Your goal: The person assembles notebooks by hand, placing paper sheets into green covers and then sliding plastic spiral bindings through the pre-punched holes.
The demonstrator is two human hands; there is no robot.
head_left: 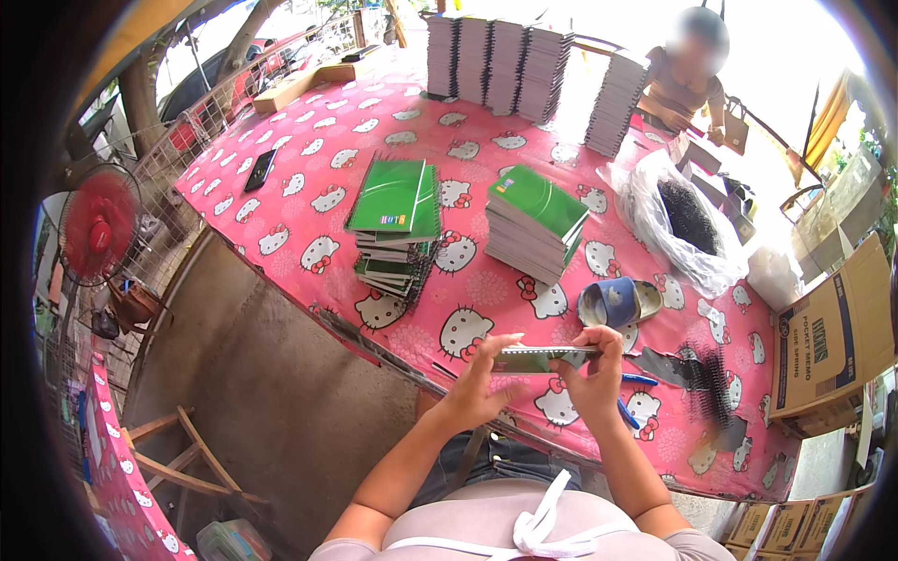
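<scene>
While both hands work at the near edge of the pink cat-print table [309,201], a green-covered notebook [543,359] is held edge-on between them, just above the tablecloth. Left hand [475,379]: fingers closed around the notebook's left end, thumb on top. Right hand [595,369]: fingers pinched over the notebook's right end, near what appears to be its punched spine edge.

Relative to the held notebook: directly beyond it lies a blue cap [613,301]; farther back stand a squared stack of unbound green notebooks [533,222] and, to its left, a looser stack of spiral-bound notebooks [395,224]. To the right lie loose black spiral coils [706,379], and beyond these a clear bag of coils [683,220]. A blue pen-like tool [640,381] rests just beside the right hand. Tall white stacks [496,61] line the far end, where another person sits. A cardboard box [832,337] stands at far right.

Judged step: the binding of a single notebook, with the block being aligned or its coil seated; whether a coil is already threaded cannot be told. The next move would call for keeping the punched edge square while a coil is turned through its holes.
</scene>
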